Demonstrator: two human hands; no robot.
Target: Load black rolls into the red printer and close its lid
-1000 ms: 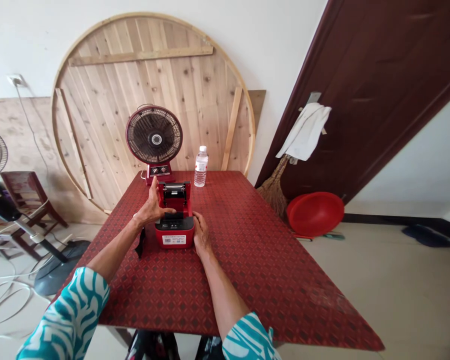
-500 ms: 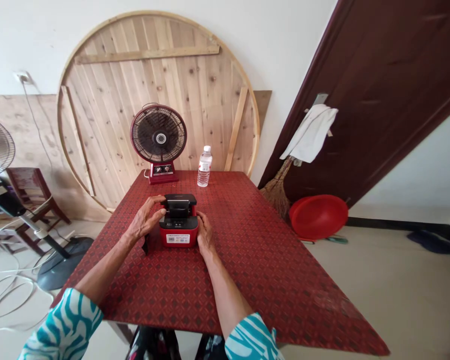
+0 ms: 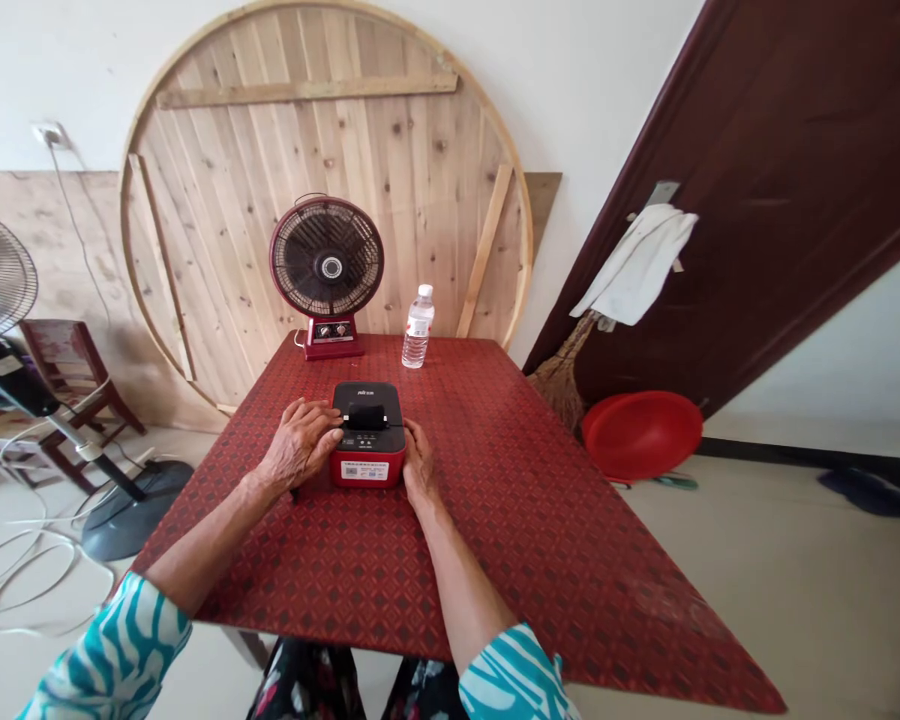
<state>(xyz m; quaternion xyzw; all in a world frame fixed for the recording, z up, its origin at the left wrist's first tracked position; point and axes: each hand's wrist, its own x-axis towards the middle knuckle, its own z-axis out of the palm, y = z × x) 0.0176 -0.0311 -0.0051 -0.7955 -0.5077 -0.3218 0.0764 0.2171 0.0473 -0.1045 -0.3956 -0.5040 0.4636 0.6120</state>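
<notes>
A small red and black box that looks like a label printer (image 3: 369,436) sits near the middle of the table. Its black lid lies flat, with a black band across the central slot and a white sticker on the red front. My left hand (image 3: 305,440) lies along the left edge, its fingers close together at the lid and the thumb on top. Around the right side curl the fingers of my right hand (image 3: 420,462), pressed against the red wall. A small dark piece shows under my left hand, mostly hidden.
On the red patterned table (image 3: 525,500), a red fan (image 3: 330,265) and an upright water bottle (image 3: 418,327) stand at the back. A round wooden board (image 3: 330,140) leans behind. Left is a floor fan (image 3: 127,500) with loose cable; right, a red basin (image 3: 645,430) and broom (image 3: 562,375).
The printer's lid, raised and parted at the middle before, now lies flat. My left hand has shifted slightly onto its edge. The whole view has moved a little.
</notes>
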